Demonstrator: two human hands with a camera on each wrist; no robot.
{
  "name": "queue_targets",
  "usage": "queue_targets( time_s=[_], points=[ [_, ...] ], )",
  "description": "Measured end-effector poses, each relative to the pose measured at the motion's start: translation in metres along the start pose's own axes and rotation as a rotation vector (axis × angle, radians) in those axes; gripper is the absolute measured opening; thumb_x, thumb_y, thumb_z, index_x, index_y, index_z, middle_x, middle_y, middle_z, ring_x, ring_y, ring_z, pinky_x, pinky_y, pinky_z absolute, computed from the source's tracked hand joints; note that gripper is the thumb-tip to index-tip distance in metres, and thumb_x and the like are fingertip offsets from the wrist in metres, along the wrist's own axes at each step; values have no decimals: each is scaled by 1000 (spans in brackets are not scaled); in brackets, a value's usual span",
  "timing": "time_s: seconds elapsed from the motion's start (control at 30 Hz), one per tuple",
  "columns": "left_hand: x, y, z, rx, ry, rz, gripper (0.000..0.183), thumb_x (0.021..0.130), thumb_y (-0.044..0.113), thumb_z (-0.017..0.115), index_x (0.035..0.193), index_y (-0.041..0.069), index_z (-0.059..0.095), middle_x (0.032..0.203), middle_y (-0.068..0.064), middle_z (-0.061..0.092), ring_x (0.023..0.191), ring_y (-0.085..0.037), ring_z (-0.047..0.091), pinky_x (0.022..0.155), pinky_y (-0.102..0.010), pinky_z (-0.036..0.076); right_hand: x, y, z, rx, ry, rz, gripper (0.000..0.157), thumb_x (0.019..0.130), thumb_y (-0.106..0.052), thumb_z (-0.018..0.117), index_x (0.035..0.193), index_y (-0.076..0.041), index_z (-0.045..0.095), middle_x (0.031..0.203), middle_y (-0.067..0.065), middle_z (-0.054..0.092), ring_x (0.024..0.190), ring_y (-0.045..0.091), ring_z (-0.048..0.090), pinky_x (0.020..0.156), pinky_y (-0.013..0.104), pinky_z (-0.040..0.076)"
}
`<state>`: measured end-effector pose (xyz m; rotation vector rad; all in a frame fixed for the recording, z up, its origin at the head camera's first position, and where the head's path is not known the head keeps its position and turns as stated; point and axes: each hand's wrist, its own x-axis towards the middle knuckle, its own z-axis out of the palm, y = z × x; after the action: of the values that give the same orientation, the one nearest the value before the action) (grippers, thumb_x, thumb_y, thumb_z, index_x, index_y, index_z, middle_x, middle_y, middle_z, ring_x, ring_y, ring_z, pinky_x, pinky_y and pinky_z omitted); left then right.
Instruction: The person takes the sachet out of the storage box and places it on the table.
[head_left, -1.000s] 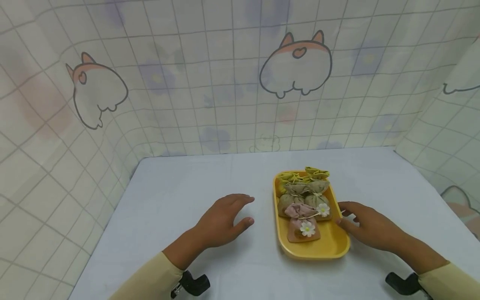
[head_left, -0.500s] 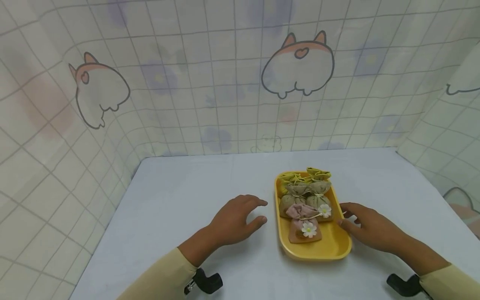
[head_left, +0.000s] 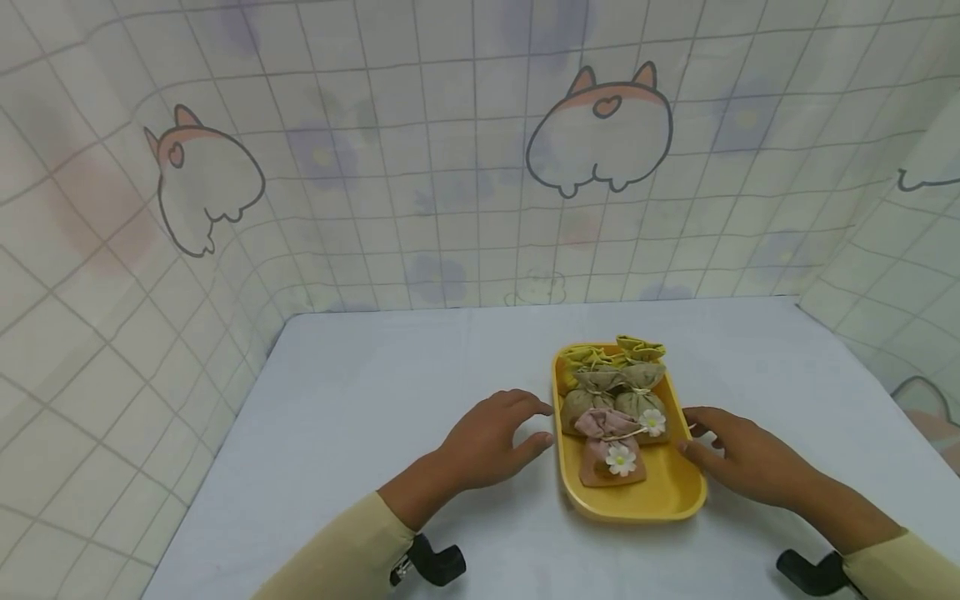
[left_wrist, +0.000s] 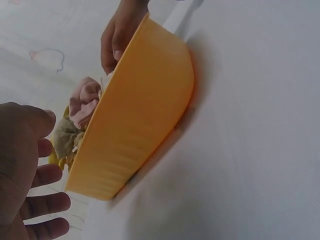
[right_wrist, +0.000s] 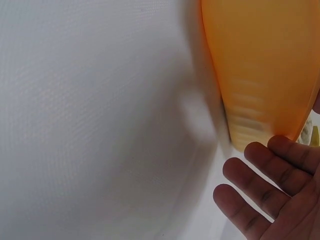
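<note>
Several tray ridges (right_wrist: 248, 109), wrist views only

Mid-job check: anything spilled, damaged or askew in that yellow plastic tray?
No spill or damage shows. One slightly odd thing: the yellow cloth pouch at the far right corner of the yellow plastic tray has its gathered top apparently poking past the rim.

No text, label, brand, number or sign can be read in any view, though the wrist views are perhaps too soft for small print.
</note>
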<state>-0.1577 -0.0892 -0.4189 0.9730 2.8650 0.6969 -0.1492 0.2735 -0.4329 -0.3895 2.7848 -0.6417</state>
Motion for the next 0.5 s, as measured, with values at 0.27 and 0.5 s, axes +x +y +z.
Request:
queue_targets(
  time_s=[0.27,0.5],
  points=[
    [5,7,2,-14,-3,12,38,104,42,59,135,21,64,137,4,60,130,-14,54,106,-38,46,0,1,0,-2,1,-4,67,100,-49,63,142,2,53,121,16,66,99,32,66,75,51,57],
    [11,11,8,-11,-16,7,39,103,42,60,136,21,63,136,5,59,128,-14,54,105,-36,46,-1,2,0,3,3,-14,67,100,-49,63,142,3,52,122,17,66,99,31,66,75,50,57]
  ],
)
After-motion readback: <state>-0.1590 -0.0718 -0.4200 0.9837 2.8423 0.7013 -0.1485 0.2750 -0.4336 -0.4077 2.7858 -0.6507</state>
